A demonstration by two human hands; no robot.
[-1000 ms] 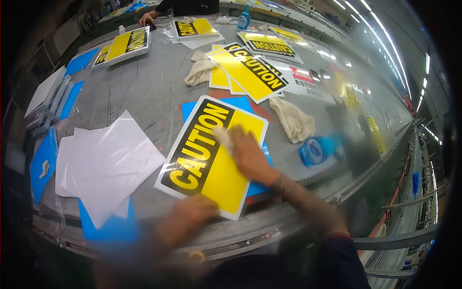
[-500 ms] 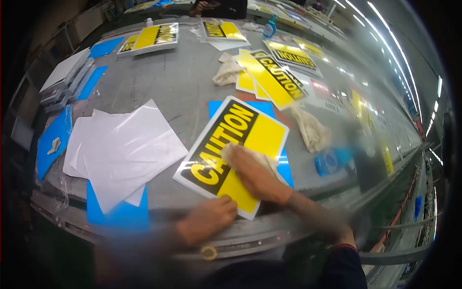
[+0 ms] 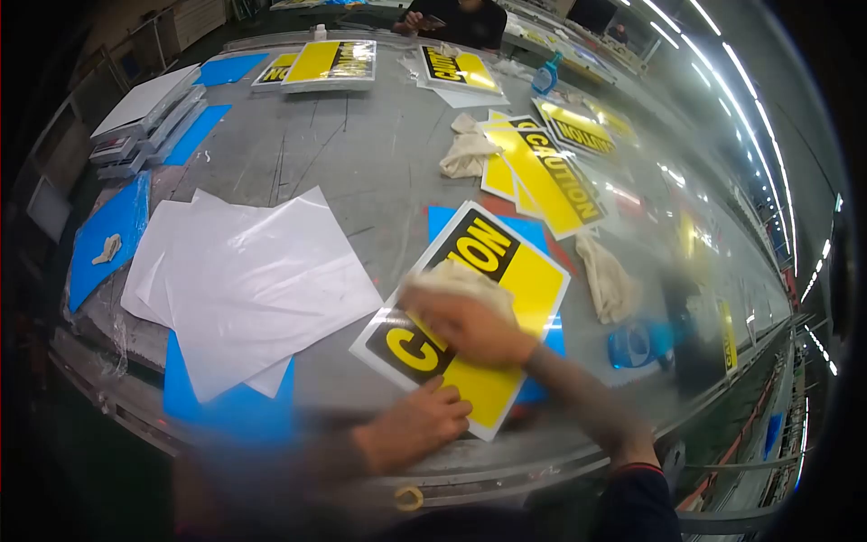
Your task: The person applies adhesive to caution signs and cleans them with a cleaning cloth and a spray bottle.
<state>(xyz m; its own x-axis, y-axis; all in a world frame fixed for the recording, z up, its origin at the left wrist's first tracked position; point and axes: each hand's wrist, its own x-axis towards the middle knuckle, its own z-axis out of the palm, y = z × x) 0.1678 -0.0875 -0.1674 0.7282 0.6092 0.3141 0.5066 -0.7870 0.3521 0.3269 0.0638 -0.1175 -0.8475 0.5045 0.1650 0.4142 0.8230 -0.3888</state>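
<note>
A yellow and black caution sign (image 3: 515, 303) lies tilted on a blue sheet (image 3: 441, 219) near the table's front edge. My right hand (image 3: 474, 327) presses a bunched cream cloth (image 3: 470, 282) against the sign, covering the middle letters. Its fingers are closed over the cloth. At the sign's near edge, my left hand (image 3: 417, 425) holds on with bent fingers; its forearm is blurred. Left of the sign, white sheets (image 3: 262, 289) are fanned over another blue sheet (image 3: 226, 397).
More caution signs (image 3: 551, 176) overlap behind, beside a crumpled cloth (image 3: 468, 149). At right are another cloth (image 3: 607, 280) and a blue bottle (image 3: 632, 345) on its side. A spray bottle (image 3: 545, 77) stands farther back. A person (image 3: 461, 20) is across the table (image 3: 298, 154).
My right hand has swept the cloth up and left across the sign's lettering. My left hand stays at the near edge. The whole view has shifted slightly.
</note>
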